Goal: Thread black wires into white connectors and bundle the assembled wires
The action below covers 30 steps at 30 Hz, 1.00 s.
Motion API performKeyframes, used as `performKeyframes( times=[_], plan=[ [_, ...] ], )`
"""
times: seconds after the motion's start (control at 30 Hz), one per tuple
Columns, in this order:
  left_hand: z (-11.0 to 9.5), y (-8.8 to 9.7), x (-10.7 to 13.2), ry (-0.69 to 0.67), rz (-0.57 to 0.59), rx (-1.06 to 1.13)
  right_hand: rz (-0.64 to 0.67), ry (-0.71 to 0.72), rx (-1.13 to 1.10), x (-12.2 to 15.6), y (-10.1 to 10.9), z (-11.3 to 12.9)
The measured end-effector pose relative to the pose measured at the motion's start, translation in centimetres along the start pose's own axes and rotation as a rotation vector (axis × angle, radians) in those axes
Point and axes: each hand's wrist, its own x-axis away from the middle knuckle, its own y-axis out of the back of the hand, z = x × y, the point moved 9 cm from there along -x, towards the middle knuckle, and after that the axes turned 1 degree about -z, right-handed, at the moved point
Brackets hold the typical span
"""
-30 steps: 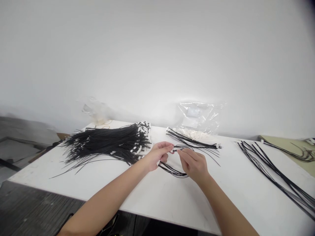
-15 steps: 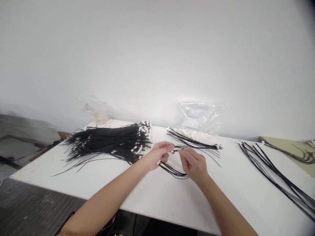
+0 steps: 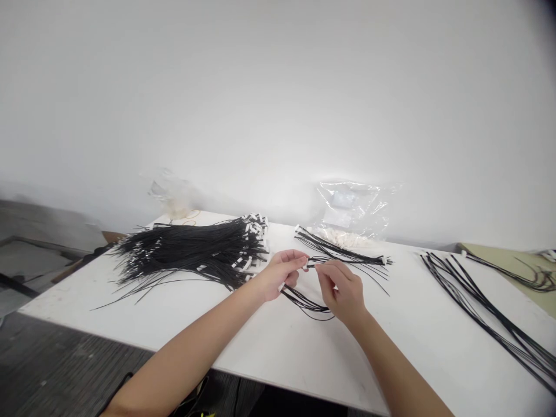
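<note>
Between the thumb and fingers of my left hand [image 3: 280,273] is a small white connector [image 3: 306,263], partly covered by the fingertips. Black wires run from it toward my right hand [image 3: 341,286], which pinches a black wire [image 3: 311,266] close to the connector's edge. Whether that wire's tip sits inside the connector is too small to tell. Below the hands, a loop of black wires [image 3: 299,301] bends from a white end piece at my left palm toward the right wrist. Left of my hands lies a thick pile of black wires [image 3: 195,249] with white connectors at its right end.
Behind my hands lies a smaller wire bundle [image 3: 343,248]. A clear plastic bag [image 3: 354,214] with white pieces rests by the wall, another bag [image 3: 169,194] at the back left. Long wire harnesses [image 3: 486,313] lie on the right of the white table [image 3: 278,347], beside a yellowish board [image 3: 499,258].
Both hands keep almost the same place and grip. My right fingertips have shifted very slightly at the connector; the rest of the table looks the same.
</note>
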Motion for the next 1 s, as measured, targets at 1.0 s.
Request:
performKeyframes(
  times=[1.0],
  plan=[
    [0.2,0.0,-0.1,-0.003,-0.007,-0.011,0.018,0.076,0.120,0.2,0.2,0.3]
  ],
)
